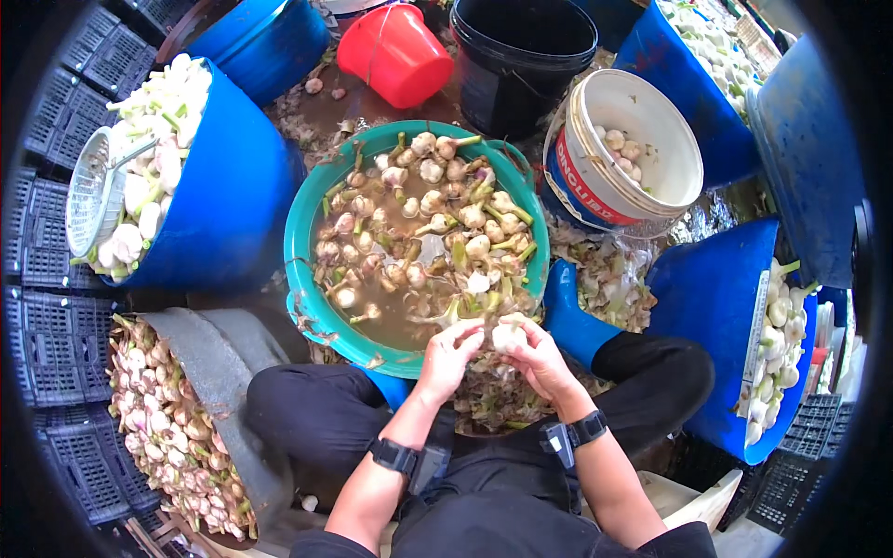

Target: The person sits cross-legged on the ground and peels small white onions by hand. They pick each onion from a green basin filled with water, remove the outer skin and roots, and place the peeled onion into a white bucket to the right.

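Note:
A peeled white garlic bulb (510, 337) is held in the fingers of my right hand (538, 356), over the near right rim of a green basin (300, 279). Just left of it, my left hand (452, 352) has thumb and index finger pinched near each other; whether something small is between them cannot be told. Murky water fills the basin, with many garlic bulbs (432, 202) floating in it, several with green stems. Garlic skins (499, 397) lie heaped below my hands, between my legs.
Blue barrels of pale garlic stand left (223, 181) and right (704, 307). A grey barrel (223, 356) of unpeeled garlic lies tilted lower left. Beyond the basin are a red bucket (398, 59), a black bucket (516, 84) and a white bucket (586, 132) holding some bulbs. Plastic crates (56, 244) line the left.

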### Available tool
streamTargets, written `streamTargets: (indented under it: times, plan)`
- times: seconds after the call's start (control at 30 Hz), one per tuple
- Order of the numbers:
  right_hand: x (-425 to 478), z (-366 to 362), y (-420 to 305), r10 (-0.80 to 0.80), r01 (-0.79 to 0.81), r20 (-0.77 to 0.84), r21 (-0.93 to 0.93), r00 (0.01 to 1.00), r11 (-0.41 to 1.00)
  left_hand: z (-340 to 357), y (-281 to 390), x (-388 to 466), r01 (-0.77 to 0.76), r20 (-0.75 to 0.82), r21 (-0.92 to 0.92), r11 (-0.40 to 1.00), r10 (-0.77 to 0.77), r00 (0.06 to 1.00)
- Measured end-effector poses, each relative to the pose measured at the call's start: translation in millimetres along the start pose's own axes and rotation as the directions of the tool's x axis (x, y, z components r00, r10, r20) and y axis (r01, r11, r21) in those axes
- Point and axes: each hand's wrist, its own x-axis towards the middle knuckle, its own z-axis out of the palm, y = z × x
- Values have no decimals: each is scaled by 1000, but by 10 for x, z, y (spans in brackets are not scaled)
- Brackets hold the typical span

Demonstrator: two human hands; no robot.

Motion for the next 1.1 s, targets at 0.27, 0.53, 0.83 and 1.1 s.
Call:
streamTargets:
  times: [0.27, 0.53, 0.83, 1.1]
  plan:
    - [-35, 79, -221, -55, 128, 148, -551, 987, 825, 82, 313, -119, -391, 104, 585, 711, 413, 905]
    - [8, 34, -72, -196, 185, -4, -313, 981, 932, 88, 277, -131, -147, -26, 120, 982, 151, 988]
    - [-31, 133, -100, -308, 294, -6, -282, 951, 913, 142, 322, -187, -216, -77, 303, 928, 250, 965]
    - [-59, 159, -68, -47, 32, 113, 132, 992, 991, 88, 142, -31, -173, -191, 197, 965, 211, 958]
